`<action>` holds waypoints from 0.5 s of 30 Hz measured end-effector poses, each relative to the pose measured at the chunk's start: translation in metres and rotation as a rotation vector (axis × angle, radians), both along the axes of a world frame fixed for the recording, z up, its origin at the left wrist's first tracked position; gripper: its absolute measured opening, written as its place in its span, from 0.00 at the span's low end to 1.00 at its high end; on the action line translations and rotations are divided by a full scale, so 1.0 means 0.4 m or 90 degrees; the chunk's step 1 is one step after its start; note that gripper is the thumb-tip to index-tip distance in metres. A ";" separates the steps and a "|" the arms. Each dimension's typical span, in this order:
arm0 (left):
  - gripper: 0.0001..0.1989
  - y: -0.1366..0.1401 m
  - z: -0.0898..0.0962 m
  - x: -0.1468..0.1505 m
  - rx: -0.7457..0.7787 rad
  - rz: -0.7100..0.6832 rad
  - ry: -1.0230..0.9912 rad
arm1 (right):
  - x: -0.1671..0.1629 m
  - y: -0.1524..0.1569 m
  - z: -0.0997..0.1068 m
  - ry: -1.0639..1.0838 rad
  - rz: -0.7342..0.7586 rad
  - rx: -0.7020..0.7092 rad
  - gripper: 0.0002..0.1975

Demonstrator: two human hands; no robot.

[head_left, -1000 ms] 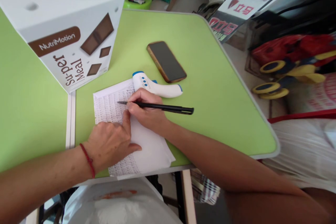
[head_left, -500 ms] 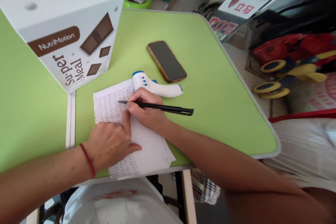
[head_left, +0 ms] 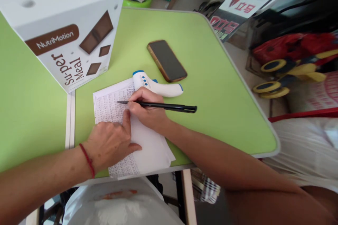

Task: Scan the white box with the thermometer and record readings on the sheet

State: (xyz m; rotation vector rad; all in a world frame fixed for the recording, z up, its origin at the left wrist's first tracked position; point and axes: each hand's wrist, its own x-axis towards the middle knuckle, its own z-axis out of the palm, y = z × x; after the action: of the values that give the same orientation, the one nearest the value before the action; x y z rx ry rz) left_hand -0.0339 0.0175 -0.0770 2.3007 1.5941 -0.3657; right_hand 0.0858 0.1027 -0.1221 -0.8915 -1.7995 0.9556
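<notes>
In the head view, grips a black pen [head_left: 175, 107] near its point with the right hand [head_left: 150, 119], pinching it between the thumb and curled fingers with no gap left around the barrel. Aims the tip leftward, at the handwritten lines on the upper left part of a sheet of paper [head_left: 153, 151], with the shaft running back over the hand and out past it above the green table [head_left: 216, 77]. Cannot tell about contact between tip and paper. Rests the right hand low over the sheet, with the right forearm [head_left: 211, 151] slanting in from the lower right across the table edge. Lays the left hand [head_left: 109, 144] back upward on the same sheet, over the written part, with the thumb spread to the right, the forefinger stretched out close to the right thumb and the remaining fingers folded under, with nothing visible in its grasp. Reaches in from the left edge with the left forearm [head_left: 44, 172], wearing a red bracelet [head_left: 88, 160] around the wrist. Just beyond the right hand, has a white and blue infrared thermometer [head_left: 169, 90] lying partly on the sheet, with a smartphone [head_left: 169, 61] farther off and a white NutriMotion box [head_left: 66, 40] standing to the left.
</notes>
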 end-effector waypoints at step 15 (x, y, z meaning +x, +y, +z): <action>0.37 0.001 -0.001 -0.002 0.017 -0.011 -0.005 | 0.002 -0.003 -0.005 -0.016 0.041 -0.015 0.06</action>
State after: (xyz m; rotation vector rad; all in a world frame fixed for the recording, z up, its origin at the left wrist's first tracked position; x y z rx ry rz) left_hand -0.0346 0.0178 -0.0773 2.3341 1.5852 -0.3424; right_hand 0.0867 0.1016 -0.1240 -0.8690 -1.8516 1.0122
